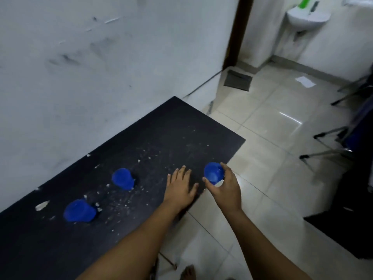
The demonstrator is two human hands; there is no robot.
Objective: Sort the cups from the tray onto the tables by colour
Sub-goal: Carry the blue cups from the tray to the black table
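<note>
Between right hand [224,186] fingers, blue cup [213,172], over table [181,126] edge.

On the black table [141,138], two blue cups [122,178] [79,211] stand well apart from each other, toward the wall. The left hand [179,186] lies flat on the table near its edge, fingers straight. Just beside it, past that edge, the right hand [226,188] has a third blue cup [213,172] in its grip between thumb and fingers.
</note>
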